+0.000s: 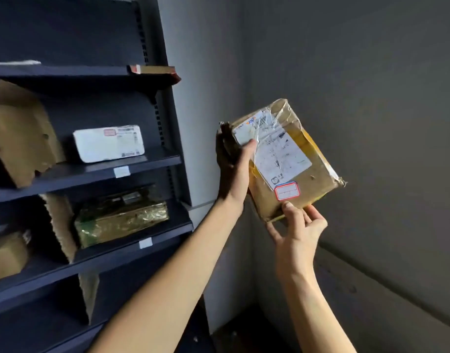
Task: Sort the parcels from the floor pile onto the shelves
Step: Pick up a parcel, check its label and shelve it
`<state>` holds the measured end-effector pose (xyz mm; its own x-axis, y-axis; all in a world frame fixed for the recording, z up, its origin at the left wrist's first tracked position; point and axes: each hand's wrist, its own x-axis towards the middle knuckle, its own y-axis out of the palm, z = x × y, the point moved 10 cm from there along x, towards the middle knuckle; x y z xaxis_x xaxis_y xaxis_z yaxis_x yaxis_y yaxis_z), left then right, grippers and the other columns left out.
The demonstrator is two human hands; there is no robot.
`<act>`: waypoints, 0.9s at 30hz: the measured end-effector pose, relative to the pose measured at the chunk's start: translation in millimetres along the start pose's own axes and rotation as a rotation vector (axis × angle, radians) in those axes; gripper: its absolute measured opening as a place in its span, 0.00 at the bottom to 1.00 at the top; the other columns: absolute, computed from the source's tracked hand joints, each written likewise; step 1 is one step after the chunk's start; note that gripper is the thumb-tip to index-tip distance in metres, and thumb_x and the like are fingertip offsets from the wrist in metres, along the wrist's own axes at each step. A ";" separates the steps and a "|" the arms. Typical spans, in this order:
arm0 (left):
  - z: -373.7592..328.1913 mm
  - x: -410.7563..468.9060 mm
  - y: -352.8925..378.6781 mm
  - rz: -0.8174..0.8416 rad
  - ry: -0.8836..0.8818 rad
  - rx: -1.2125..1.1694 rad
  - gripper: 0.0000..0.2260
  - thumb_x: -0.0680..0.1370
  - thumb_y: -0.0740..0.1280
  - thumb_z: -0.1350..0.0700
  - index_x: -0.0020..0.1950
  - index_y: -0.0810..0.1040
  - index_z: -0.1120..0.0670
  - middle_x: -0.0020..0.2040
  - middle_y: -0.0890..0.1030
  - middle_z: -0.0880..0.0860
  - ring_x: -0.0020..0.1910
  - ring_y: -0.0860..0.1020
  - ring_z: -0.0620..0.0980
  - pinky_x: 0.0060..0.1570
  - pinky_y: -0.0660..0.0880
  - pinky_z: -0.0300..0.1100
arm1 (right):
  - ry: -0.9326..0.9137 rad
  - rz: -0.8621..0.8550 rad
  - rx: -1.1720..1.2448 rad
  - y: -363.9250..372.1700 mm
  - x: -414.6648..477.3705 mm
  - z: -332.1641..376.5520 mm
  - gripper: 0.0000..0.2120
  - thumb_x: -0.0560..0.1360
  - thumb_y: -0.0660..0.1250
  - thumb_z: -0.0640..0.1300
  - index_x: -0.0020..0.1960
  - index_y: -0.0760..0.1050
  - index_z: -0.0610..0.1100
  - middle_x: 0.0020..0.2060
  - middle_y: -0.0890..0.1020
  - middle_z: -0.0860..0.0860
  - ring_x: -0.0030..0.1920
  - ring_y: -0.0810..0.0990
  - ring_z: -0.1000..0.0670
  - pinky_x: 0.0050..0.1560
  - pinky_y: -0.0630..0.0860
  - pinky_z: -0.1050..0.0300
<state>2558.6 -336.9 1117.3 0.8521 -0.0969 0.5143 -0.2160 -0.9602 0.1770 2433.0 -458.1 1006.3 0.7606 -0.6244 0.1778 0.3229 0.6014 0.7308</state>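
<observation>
**Brown, White and Gold Against Navy**

Here's the brown parcel [318, 174], yellow tape [311, 142] flashing along its edge, a white label [282, 154] with grey print, and a white sticker [286, 191] bordered red and blue! The navy shelves [91, 171] show a white parcel [108, 143], a glossy gold-green parcel [122, 219] and white tags [121, 171]. The wall [371, 98] is grey.

You've 1 brown taped cardboard parcel [290, 159] up right. Left, on dark blue metal shelves [96, 171]: 1 white padded parcel [108, 143], 1 gold-foil parcel [122, 220], 1 small brown box [7, 253], 3 jagged cardboard dividers [22, 133] [62, 225] [90, 294], 2 white tags [122, 171] [145, 243].
</observation>
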 end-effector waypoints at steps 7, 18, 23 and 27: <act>-13.1 -41.4 -73.1 -0.017 -0.116 0.064 0.39 0.68 0.78 0.34 0.76 0.71 0.41 0.70 0.80 0.48 0.68 0.79 0.50 0.70 0.73 0.57 | 0.114 0.077 0.034 52.3 -38.8 -46.1 0.37 0.60 0.74 0.57 0.64 0.65 0.49 0.69 0.75 0.46 0.67 0.79 0.50 0.56 0.83 0.45; -82.5 -119.9 -193.4 -0.096 0.004 0.103 0.43 0.67 0.79 0.39 0.76 0.58 0.28 0.71 0.77 0.42 0.70 0.77 0.46 0.71 0.73 0.58 | 0.186 0.209 -0.002 141.4 -141.2 -85.5 0.36 0.64 0.75 0.49 0.67 0.65 0.43 0.67 0.78 0.44 0.66 0.81 0.50 0.65 0.79 0.38; -131.0 -165.1 -282.1 -0.176 0.049 0.070 0.36 0.69 0.77 0.49 0.74 0.66 0.43 0.64 0.83 0.46 0.61 0.82 0.46 0.62 0.80 0.50 | 0.213 0.356 -0.099 192.0 -221.7 -117.7 0.40 0.65 0.74 0.51 0.70 0.66 0.31 0.65 0.79 0.37 0.62 0.80 0.49 0.70 0.75 0.43; -166.9 -207.6 -358.8 -0.263 0.093 0.081 0.33 0.72 0.76 0.51 0.75 0.67 0.46 0.64 0.83 0.47 0.62 0.82 0.45 0.61 0.80 0.47 | 0.337 0.411 -0.011 228.2 -287.2 -162.9 0.32 0.70 0.72 0.44 0.70 0.66 0.36 0.61 0.81 0.43 0.61 0.82 0.50 0.66 0.77 0.44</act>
<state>2379.6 71.5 1087.1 0.8258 0.1793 0.5347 0.0491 -0.9673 0.2487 2380.0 -60.3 1014.7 0.9638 -0.1425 0.2252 -0.0353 0.7691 0.6381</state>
